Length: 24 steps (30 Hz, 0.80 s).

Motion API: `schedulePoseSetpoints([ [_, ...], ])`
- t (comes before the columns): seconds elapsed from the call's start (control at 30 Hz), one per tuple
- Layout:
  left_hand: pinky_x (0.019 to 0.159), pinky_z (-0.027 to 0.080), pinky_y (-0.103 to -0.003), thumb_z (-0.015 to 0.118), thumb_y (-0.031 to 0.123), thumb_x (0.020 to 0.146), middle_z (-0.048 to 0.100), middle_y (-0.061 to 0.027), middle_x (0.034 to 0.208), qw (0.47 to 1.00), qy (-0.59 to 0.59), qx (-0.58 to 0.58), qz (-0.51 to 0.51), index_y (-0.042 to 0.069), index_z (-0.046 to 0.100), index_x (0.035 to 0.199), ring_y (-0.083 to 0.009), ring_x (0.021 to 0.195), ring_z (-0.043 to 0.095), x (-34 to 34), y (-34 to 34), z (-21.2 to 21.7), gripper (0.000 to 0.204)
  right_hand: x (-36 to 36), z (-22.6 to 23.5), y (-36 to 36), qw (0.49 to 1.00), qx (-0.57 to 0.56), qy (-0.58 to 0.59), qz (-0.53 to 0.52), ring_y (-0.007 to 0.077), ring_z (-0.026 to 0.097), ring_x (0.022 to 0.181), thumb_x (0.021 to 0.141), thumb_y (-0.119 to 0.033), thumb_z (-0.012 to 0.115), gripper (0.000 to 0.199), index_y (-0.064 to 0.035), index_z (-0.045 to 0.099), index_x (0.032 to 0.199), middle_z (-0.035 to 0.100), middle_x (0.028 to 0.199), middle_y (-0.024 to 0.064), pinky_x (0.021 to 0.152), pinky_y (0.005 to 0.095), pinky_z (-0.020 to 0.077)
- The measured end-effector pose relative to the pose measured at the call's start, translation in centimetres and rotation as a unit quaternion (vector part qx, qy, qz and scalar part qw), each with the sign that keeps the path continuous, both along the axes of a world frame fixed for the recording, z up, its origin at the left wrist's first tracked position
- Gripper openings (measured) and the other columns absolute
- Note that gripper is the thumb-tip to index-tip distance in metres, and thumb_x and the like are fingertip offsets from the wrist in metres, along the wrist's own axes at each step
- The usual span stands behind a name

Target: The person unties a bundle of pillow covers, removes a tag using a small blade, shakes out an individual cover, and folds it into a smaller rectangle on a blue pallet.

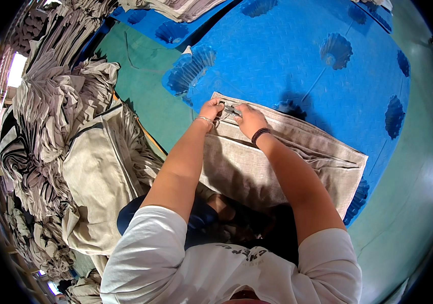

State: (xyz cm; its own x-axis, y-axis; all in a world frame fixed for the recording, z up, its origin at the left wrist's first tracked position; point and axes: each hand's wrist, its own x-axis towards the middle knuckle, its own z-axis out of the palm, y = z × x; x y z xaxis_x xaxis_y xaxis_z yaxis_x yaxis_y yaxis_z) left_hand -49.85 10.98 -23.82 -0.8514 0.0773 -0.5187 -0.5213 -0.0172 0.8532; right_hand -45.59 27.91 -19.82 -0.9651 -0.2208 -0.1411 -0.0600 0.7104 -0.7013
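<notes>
Trimming step: left hand [210, 109] pinches beige cloth [257, 167] corner; right hand [249, 120] grips small snips [230, 109]. Next cut likely needs taut edge.

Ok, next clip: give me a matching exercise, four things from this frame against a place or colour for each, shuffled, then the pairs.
Things:
1. small metal tool
2. folded beige fabric
3. plastic pallet
4. dark beaded bracelet

Places or colours:
A. blue, with scalloped holes
B. on the right hand's wrist
C. between the left hand and the right hand
D. lying across the pallet's near edge

Pairs: 1-C, 2-D, 3-A, 4-B
</notes>
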Motion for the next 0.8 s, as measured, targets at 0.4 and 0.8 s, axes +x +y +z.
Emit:
schedulePoseSetpoints([
  [0.4, 0.049, 0.032, -0.021, 0.047, 0.005, 0.078, 0.048, 0.0043, 0.062, 0.999, -0.011, 0.038, 0.037, 0.008, 0.056, 0.079, -0.0063, 0.052, 0.04, 0.3, 0.3, 0.9, 0.01, -1.5, 1.1, 0.1, 0.995, 0.003, -0.05, -0.083, 0.0279, 0.052, 0.091, 0.079, -0.017, 0.05, 0.031, -0.0159, 0.043, 0.109, 0.053, 0.103, 0.011, 0.074, 0.0385, 0.0414],
  [0.8, 0.051, 0.034, -0.02, 0.046, 0.001, 0.077, 0.05, 0.0034, 0.064, 0.998, -0.014, 0.058, 0.011, 0.006, 0.056, 0.082, -0.0065, 0.053, 0.042, 0.1, -0.6, -0.1, 0.013, -1.7, 0.0, -1.2, 0.999, -0.025, -0.041, -0.008, 0.0275, 0.051, 0.091, 0.077, -0.016, 0.052, 0.031, -0.0184, 0.044, 0.107, 0.054, 0.102, 0.0086, 0.075, 0.038, 0.0408],
])
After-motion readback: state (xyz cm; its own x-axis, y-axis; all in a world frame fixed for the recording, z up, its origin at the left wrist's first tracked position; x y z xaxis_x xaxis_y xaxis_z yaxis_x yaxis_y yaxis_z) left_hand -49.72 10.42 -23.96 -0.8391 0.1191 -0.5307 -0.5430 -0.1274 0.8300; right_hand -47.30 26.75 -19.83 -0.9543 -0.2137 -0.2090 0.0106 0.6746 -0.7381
